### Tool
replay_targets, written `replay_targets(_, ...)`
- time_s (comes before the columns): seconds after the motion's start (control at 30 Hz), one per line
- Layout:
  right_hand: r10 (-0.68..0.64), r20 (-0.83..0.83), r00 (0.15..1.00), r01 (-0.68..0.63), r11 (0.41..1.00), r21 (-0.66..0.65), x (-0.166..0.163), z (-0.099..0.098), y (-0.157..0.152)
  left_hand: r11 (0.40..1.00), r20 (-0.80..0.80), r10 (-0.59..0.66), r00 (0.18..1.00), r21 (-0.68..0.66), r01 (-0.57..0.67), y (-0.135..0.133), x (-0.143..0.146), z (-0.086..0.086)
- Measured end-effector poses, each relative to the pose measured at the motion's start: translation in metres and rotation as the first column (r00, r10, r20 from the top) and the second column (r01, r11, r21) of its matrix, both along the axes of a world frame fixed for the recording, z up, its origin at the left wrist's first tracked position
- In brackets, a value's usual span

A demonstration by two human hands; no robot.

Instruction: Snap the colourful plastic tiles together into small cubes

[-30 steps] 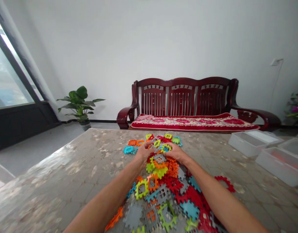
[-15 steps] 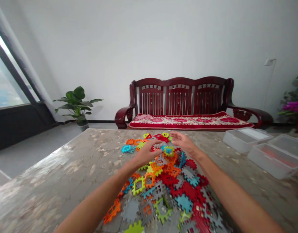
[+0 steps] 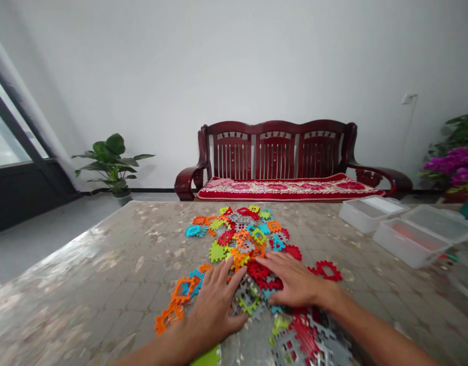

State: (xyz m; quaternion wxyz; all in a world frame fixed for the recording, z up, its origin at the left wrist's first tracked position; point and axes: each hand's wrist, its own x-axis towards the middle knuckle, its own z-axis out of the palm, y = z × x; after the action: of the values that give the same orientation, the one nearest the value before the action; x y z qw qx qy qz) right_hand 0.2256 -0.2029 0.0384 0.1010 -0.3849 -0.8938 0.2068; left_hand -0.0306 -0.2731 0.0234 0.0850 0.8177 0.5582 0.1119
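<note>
palms down, left hand (image 3: 215, 306) and right hand (image 3: 297, 279) spread over toothed pieces (image 3: 258, 272) heaped mid-table; fingers loose, nothing seen grasped; light, level pressure likely shifts interlocking edges best without snagging; pieces thin, plastic-looking, some window-cut; tabletop (image 3: 142, 267) glossy, diamond-patterned; translucent box (image 3: 399, 255) at right; carved bench (image 3: 275, 128) beyond

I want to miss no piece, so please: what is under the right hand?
Red toothed pieces and a blue one peek out around the right hand. What lies directly beneath its palm is covered.
</note>
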Motion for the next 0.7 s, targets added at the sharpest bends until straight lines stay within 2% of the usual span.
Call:
replay_targets(0.13,0.023,-0.089,0.996,-0.004,0.977,0.215,-0.018,-0.003,0.015,0.993,0.047,-0.058,0.997,0.104,0.053,0.020,0.008,0.007)
replay_targets(0.2,0.026,-0.143,0.989,0.011,0.967,0.254,-0.023,-0.003,0.022,0.990,0.101,-0.084,0.991,0.123,0.072,0.032,0.008,0.011)
replay_targets(0.27,-0.030,-0.205,0.978,0.078,0.970,0.229,-0.027,-0.002,0.031,0.993,0.176,-0.066,0.982,0.113,0.046,0.048,0.007,0.017)
replay_targets(0.33,-0.149,-0.274,0.950,0.196,0.969,0.153,-0.031,0.003,0.042,0.994,0.264,0.006,0.965,0.100,-0.034,0.066,0.006,0.027)
replay_targets(0.43,-0.328,-0.396,0.858,0.362,0.932,0.013,-0.032,0.012,0.066,0.978,0.349,0.124,0.929,0.113,-0.173,0.093,0.003,0.043)
replay_targets(0.5,-0.397,-0.456,0.797,0.418,0.906,-0.059,-0.025,0.017,0.081,0.963,0.327,0.176,0.928,0.140,-0.232,0.102,0.002,0.051)
replay_targets(0.6,-0.470,-0.482,0.740,0.495,0.865,-0.084,0.000,0.020,0.093,0.946,0.229,0.159,0.960,0.244,-0.215,0.093,0.007,0.054)
replay_targets(0.67,-0.512,-0.490,0.706,0.551,0.831,-0.075,0.023,0.016,0.092,0.939,0.163,0.060,0.985,0.326,-0.111,0.072,0.017,0.047)
replay_targets(0.7,-0.530,-0.490,0.692,0.572,0.817,-0.077,0.035,0.012,0.089,0.941,0.117,-0.028,0.993,0.337,-0.013,0.058,0.025,0.040)
